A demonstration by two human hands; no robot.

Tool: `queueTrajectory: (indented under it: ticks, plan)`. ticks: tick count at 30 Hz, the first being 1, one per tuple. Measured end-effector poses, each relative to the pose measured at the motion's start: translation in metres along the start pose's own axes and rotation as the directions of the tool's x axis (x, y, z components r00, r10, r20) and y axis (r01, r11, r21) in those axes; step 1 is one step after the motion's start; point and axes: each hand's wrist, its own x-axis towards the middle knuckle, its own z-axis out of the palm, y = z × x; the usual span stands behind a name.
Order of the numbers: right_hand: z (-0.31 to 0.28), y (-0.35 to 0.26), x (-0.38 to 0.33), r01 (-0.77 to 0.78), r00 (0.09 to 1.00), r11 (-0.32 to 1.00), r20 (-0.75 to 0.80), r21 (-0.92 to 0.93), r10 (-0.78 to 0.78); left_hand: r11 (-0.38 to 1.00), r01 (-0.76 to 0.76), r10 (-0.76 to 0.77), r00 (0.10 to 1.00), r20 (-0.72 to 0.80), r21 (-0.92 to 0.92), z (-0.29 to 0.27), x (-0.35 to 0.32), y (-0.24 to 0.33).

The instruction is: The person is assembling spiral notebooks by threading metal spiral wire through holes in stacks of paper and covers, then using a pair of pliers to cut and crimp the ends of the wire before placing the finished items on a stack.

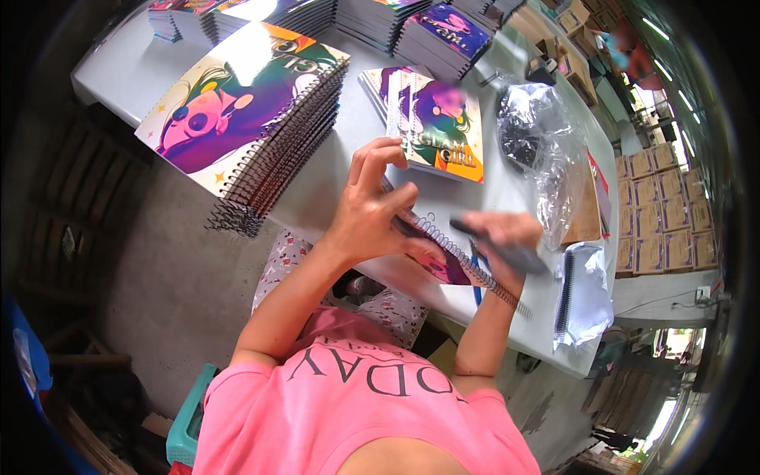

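Note:
My left hand (368,210) grips a notebook (447,265) near the table's front edge, its thumb and fingers around the spine side. A wire spiral coil (475,271) runs along that spine, and its free end sticks out past the notebook toward my right forearm. My right hand (507,231), smeared by motion, is closed around a dark-handled tool (524,260) beside the coil. The tool's working end is too blurred to make out. Just beyond my left hand lies a small pile of covered books without coils (447,131), with holes along one edge.
A tall stack of spiral-bound notebooks (237,119) stands at the left table edge. More stacks (443,36) line the back. Clear plastic bags (534,131), one with something dark inside, lie right. A crumpled coil-bound pad (584,289) sits at the right edge. Cartons (661,210) are piled beyond.

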Motion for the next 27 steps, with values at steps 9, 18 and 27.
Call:
queueTrajectory:
  ticks: [9, 18, 27]
  plan:
    - [0.008, 0.001, 0.022, -0.007, 0.975, 0.999, 0.223, -0.032, 0.014, 0.928, 0.265, -0.289, 0.956, -0.055, -0.262, 0.003, -0.006, -0.012]
    - [0.018, 0.029, 0.040, -0.223, 0.947, 0.949, 0.181, -0.221, 0.265, 0.852, 0.346, -0.360, 0.932, 0.041, -0.393, 0.010, -0.019, -0.023]
    - [0.025, 0.003, 0.047, 0.050, 0.958, 0.996, 0.287, -0.073, -0.027, 0.852, 0.359, -0.349, 0.932, 0.097, -0.382, 0.012, -0.024, -0.022]
